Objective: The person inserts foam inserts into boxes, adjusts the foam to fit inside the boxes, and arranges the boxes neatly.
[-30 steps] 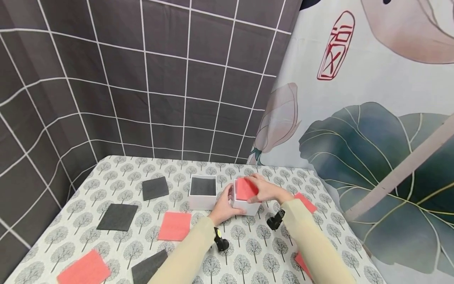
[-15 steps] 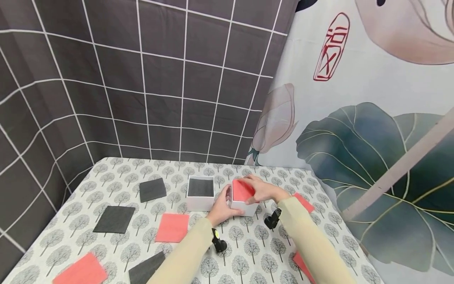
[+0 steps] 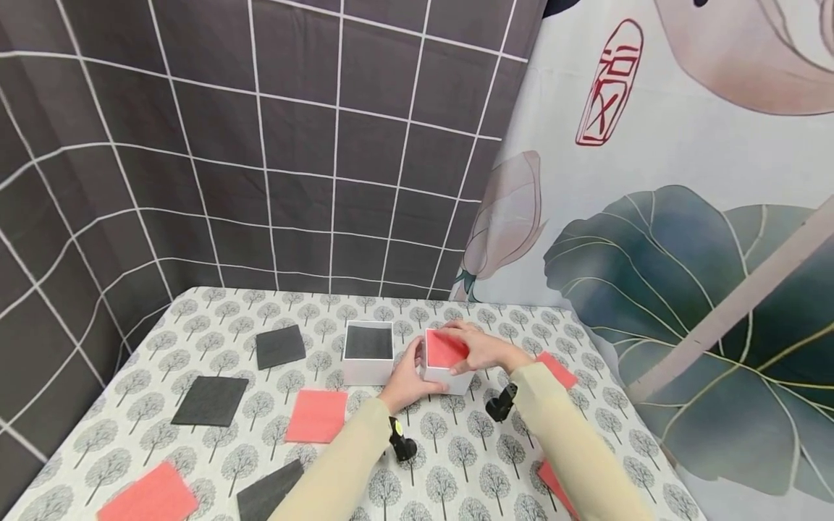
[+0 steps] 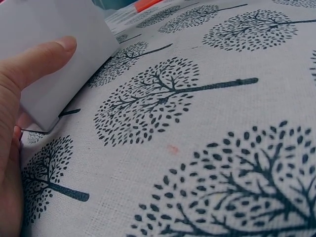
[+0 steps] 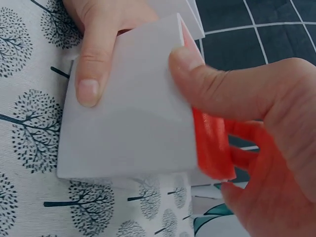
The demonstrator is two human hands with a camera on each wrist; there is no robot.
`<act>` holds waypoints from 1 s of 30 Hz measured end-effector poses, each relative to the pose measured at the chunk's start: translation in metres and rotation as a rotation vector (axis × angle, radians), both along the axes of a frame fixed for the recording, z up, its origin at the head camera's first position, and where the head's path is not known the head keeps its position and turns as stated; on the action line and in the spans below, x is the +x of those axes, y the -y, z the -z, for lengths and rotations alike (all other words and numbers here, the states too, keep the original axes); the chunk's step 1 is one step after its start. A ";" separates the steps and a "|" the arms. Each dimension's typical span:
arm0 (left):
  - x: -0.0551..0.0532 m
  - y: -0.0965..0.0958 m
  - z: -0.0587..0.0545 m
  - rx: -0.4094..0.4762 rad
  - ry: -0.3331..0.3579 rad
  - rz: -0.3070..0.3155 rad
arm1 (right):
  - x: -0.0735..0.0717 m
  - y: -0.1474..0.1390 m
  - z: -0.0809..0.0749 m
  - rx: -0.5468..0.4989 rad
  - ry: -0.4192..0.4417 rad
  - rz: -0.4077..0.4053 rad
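so, left hand [image 3: 409,379] clasped round white box [image 3: 449,381], right hand [image 3: 481,349] pinching red cloth [image 3: 444,350] at box top

A white cloth [image 3: 461,414] printed with rows of dark grey trees covers the table, and the left wrist view shows a faint pinkish spot [image 4: 173,149] on its weave. Behind the table and along its left side hangs a dark grey sheet [image 3: 296,130] with a white grid, its lines bending at the left. To the right is a pale backdrop [image 3: 560,108] bearing a red seal [image 3: 610,83], a pink bud [image 3: 508,224], large pink petals [image 3: 736,58] at the top, and a blue-green leaf [image 3: 658,289] with light veins, beside a slanting pinkish stem [image 3: 736,304].
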State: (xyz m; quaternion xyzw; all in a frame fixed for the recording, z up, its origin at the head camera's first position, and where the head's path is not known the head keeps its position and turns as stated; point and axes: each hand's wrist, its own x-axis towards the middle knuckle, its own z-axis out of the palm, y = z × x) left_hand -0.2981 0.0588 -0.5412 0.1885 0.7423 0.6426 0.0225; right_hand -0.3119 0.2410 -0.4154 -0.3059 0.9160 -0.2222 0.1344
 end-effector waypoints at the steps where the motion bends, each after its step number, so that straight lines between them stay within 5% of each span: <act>1: 0.000 0.000 0.000 -0.003 -0.001 0.002 | 0.000 -0.001 0.001 -0.019 0.000 0.006; 10: 0.001 -0.001 -0.003 -0.002 -0.009 -0.002 | 0.005 -0.019 0.003 -0.156 -0.029 0.121; 18: 0.003 0.001 -0.002 -0.015 0.004 -0.026 | 0.011 -0.041 0.010 -0.167 -0.056 0.182; 30: 0.001 0.000 0.001 -0.013 -0.001 -0.025 | 0.018 -0.037 0.010 -0.170 0.019 0.252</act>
